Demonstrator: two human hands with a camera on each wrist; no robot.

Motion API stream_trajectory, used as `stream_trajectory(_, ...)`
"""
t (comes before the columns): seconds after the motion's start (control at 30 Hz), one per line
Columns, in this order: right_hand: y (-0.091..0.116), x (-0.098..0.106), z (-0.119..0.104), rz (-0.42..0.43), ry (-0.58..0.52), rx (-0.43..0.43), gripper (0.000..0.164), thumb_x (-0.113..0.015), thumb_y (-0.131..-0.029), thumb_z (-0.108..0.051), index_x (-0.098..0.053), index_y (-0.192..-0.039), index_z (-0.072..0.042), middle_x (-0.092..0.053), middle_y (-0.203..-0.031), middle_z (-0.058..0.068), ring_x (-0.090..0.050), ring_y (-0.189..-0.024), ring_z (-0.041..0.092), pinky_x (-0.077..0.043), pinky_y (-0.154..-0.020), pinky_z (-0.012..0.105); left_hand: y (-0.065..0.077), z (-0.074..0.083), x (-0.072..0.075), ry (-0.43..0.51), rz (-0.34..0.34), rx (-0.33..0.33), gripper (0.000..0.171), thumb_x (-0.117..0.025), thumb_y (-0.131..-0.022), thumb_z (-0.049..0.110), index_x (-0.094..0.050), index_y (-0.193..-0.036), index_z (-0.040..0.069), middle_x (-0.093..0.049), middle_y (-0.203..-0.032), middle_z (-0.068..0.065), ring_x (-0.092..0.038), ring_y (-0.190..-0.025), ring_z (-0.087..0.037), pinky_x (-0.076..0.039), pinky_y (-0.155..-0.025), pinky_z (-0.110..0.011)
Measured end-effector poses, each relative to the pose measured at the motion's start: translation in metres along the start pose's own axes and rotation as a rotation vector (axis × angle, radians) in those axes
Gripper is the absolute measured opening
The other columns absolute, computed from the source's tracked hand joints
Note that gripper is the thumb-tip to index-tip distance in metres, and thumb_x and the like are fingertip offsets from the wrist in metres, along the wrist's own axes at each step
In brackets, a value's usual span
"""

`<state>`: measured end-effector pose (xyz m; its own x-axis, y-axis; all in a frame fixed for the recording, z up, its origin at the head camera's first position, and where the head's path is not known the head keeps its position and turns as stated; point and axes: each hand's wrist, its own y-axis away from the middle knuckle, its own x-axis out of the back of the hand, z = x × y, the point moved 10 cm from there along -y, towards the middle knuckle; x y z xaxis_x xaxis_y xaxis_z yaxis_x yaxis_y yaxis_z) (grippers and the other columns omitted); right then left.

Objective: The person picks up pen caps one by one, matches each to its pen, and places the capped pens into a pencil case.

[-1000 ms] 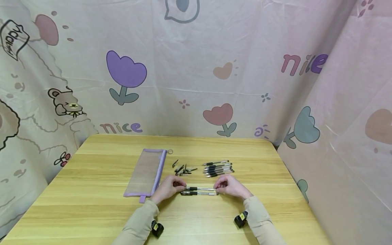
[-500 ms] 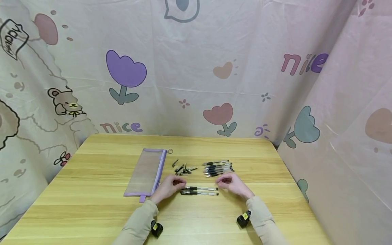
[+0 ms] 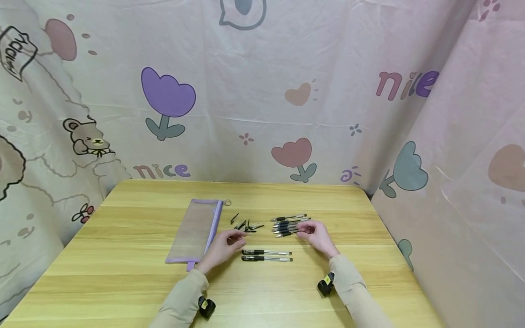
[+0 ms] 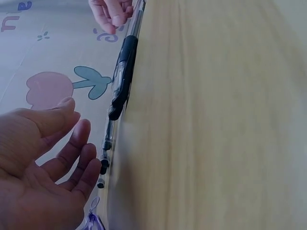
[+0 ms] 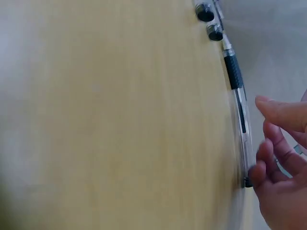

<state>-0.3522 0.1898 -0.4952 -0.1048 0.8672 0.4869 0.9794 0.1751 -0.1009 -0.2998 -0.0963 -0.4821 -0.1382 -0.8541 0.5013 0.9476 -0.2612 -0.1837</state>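
Note:
Two capped gel pens point(image 3: 266, 252) lie parallel on the table in front of me. My left hand point(image 3: 224, 246) hovers at the near side of a loose group of black pen caps point(image 3: 249, 226); in the left wrist view its fingers are loosely bent around nothing. My right hand point(image 3: 316, 236) is over the tail ends of several uncapped gel pens point(image 3: 285, 226) lying side by side. In the right wrist view, thumb and fingers stand apart beside a clear-barrelled pen point(image 5: 240, 105) with a black grip, with no pen between them.
A mesh zipper pouch point(image 3: 194, 232) with purple trim lies flat left of the caps, its ring at the far corner. The wooden table point(image 3: 123, 282) meets a printed curtain point(image 3: 229, 91) at the back and sides.
The right hand has let go of the farther capped pen and moved away to the uncapped pens. The left hand has released the same pen and shifted slightly toward the caps.

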Motion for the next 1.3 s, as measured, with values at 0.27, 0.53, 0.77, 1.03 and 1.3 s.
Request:
stream_trajectory(0.27, -0.007, -0.004, -0.001, -0.009, 0.121, -0.001, 0.017, -0.079, -0.08, 0.001, -0.076, -0.096, -0.004, -0.069, -0.101, 0.011, -0.059, -0.087, 0.015, -0.048, -0.079, 0.024, 0.001, -0.003, 0.006, 0.023, 0.018, 0.012, 0.022, -0.07, -0.093, 0.011, -0.072, -0.114, 0.003, -0.072, -0.097, -0.007, -0.062, -0.087, -0.008, -0.052, -0.08, -0.019)
stream_trajectory(0.53, -0.009, -0.009, -0.004, -0.017, 0.16, 0.003, 0.014, -0.079, -0.08, 0.001, -0.077, -0.092, -0.006, -0.067, -0.102, 0.008, -0.06, -0.092, 0.018, -0.05, -0.087, 0.036, 0.0, -0.004, 0.006, 0.011, 0.016, 0.018, 0.023, -0.07, -0.094, 0.013, -0.071, -0.114, 0.003, -0.072, -0.098, -0.006, -0.062, -0.087, -0.009, -0.051, -0.08, -0.019)
stream_trajectory(0.77, -0.008, -0.009, -0.002, -0.01, 0.148, -0.005, 0.014, -0.078, -0.08, 0.004, -0.076, -0.091, -0.005, -0.068, -0.101, 0.008, -0.059, -0.091, 0.016, -0.048, -0.084, 0.03, 0.002, -0.004, 0.006, 0.008, 0.015, 0.019, 0.021, -0.07, -0.093, 0.012, -0.071, -0.113, 0.003, -0.072, -0.096, -0.007, -0.062, -0.085, -0.007, -0.051, -0.079, -0.02)
stream_trajectory(1.03, -0.009, -0.01, 0.0, -0.014, 0.156, -0.007, 0.015, -0.078, -0.079, 0.004, -0.076, -0.089, -0.006, -0.068, -0.101, 0.008, -0.058, -0.09, 0.017, -0.048, -0.085, 0.032, 0.002, -0.006, 0.005, 0.009, 0.018, 0.014, 0.022, -0.07, -0.093, 0.011, -0.072, -0.113, 0.002, -0.072, -0.096, -0.008, -0.062, -0.083, -0.006, -0.052, -0.078, -0.019)
stream_trajectory(1.3, -0.011, -0.011, -0.001, -0.028, 0.179, 0.0, 0.014, -0.077, -0.08, 0.004, -0.077, -0.087, -0.008, -0.069, -0.102, 0.007, -0.06, -0.094, 0.018, -0.049, -0.088, 0.032, 0.002, -0.004, 0.006, -0.002, 0.029, -0.013, 0.022, -0.07, -0.093, 0.011, -0.072, -0.112, 0.001, -0.073, -0.095, -0.008, -0.063, -0.084, -0.008, -0.052, -0.078, -0.02)
